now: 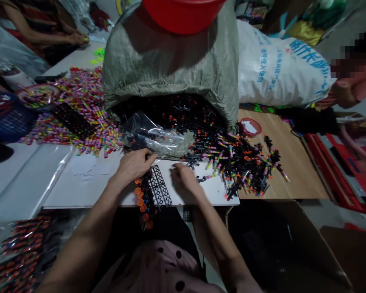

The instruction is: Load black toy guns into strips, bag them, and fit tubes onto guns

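Note:
My left hand (136, 163) is closed at the far end of a row of small black toy guns with orange tips (140, 199). Thumb and fingers come together there, but what lies between them is hidden. A black plastic grid (160, 185) lies flat on the white board just right of that row. Across the grid, my right hand (184, 177) hovers low over the board, smeared by motion, so its grip does not show. Beside it is the edge of a heap of black toy guns and coloured tubes (247, 167).
A large grey-green sack (171, 61) lies open ahead, spilling black pieces. Pink and yellow tubes (82, 89) are piled left, with a blue basket (10, 116). A red basin (184, 14) sits on the sack. A white sack (277, 69) lies right; other people sit at both sides.

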A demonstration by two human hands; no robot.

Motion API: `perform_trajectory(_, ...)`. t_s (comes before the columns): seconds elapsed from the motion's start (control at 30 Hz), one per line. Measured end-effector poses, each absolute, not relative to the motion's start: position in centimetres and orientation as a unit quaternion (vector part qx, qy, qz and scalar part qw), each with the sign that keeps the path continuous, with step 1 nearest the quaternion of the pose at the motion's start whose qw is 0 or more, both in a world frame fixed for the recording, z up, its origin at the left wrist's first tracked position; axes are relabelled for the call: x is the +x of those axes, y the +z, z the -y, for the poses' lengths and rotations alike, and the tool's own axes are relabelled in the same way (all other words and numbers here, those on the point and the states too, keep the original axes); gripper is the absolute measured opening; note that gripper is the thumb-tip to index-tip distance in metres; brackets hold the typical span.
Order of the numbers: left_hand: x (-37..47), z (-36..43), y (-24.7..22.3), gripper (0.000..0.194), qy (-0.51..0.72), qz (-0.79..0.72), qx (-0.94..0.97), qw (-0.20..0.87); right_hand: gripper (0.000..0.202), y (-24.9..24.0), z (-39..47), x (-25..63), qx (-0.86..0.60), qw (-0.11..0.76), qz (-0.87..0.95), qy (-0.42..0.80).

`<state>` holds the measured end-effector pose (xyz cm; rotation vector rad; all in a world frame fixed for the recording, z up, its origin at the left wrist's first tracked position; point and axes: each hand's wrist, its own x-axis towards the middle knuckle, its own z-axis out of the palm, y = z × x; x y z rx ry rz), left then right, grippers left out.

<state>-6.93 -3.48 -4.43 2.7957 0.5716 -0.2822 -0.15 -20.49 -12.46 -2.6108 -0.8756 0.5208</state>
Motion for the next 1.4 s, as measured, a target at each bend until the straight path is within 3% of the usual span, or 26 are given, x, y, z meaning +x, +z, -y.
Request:
perform_trajectory(0.13, -6.8, 3.8, -4.4, 0.047, -0.09, -0.204, 0.966, 0.132, 0.032, -10.7, 26.2, 5.8, -0.982, 0.014, 0.18, 0.061)
perform_trajectory(0.2, -6.8, 3.9, -4.4, 0.046, -0.092, -0.207, 0.965, 0.132, 0.027, -10.7, 26.8, 6.6, -0.98, 0.023, 0.19, 0.052)
perform_trajectory(0.27, -6.8, 4.0, -4.4, 0.044, -0.09, -0.205, 0.965, 0.136, 0.021, -11.5, 25.9, 5.4, -0.971, 0.115, 0.204, 0.056)
perform_trajectory(0.43, -6.9, 4.0, -4.5, 0.043, -0.071, -0.208, 0.965, 0.145, 0.028, -15.2, 21.3, -2.4, -0.819, 0.486, 0.266, 0.146)
perform_trajectory(0.63, -7.1, 3.8, -4.7, 0.043, -0.075, -0.203, 0.964, 0.155, 0.016, -18.0, 18.4, -5.5, -0.783, 0.544, 0.229, 0.196)
perform_trajectory(0.73, -7.1, 3.7, -4.8, 0.043, -0.071, -0.202, 0.964, 0.159, 0.022, -17.2, 18.2, -5.2, -0.803, 0.473, 0.307, 0.192)
perform_trajectory(0.93, -7.1, 3.5, -5.0, 0.044, -0.065, -0.206, 0.964, 0.155, 0.029, -13.9, 15.3, -6.4, -0.897, 0.165, 0.349, 0.216)
perform_trajectory(1.13, -7.0, 2.8, -5.1, 0.045, -0.062, -0.219, 0.962, 0.148, 0.031, -12.4, 19.4, -1.5, -0.875, 0.164, 0.398, 0.222)
perform_trajectory(1.3, -6.7, 2.8, -5.5, 0.044, -0.045, -0.225, 0.962, 0.151, 0.03, -11.7, 26.3, 5.2, -0.964, -0.032, 0.248, 0.086)
perform_trajectory(1.4, -7.1, 2.6, -5.5, 0.046, -0.034, -0.211, 0.964, 0.159, 0.027, -12.1, 26.3, 5.8, -0.958, -0.054, 0.276, 0.064)
